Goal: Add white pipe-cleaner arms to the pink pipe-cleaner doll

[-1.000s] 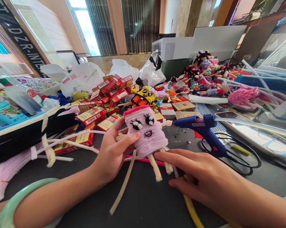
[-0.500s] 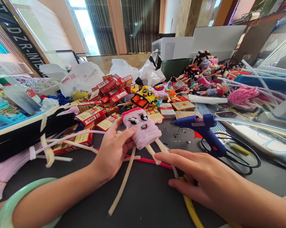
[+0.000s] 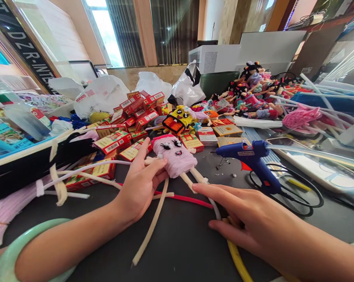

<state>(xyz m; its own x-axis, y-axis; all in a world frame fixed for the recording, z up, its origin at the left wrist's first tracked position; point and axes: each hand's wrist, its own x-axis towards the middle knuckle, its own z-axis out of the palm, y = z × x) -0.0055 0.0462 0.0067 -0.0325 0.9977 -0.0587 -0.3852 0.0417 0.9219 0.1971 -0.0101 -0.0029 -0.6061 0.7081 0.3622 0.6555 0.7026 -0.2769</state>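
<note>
A pale pink doll point(image 3: 177, 158) of fuzzy pipe-cleaner stems, with black lashes, a small mouth and cream legs, is tilted above the dark table. My left hand point(image 3: 141, 180) grips its left edge, thumb in front and the other fingers partly behind. My right hand point(image 3: 241, 215) has its index finger stretched out, the tip at the end of one leg; the thumb is held apart below. Beneath that hand runs a yellow strip point(image 3: 237, 258), largely covered. A cream stem point(image 3: 150, 225) and a red stem point(image 3: 188, 199) lie under the doll.
A blue glue gun point(image 3: 247, 154) with a black cord lies right of the doll. Small red boxes point(image 3: 115, 143) are piled behind, with a yellow doll point(image 3: 178, 119) among them. Many dolls point(image 3: 253, 94) are heaped at back right. Lilac stems point(image 3: 12, 213) lie at left.
The doll has tipped back slightly, its lower edge higher and its small arms now showing. My left index finger has straightened upward. My right hand has barely moved.
</note>
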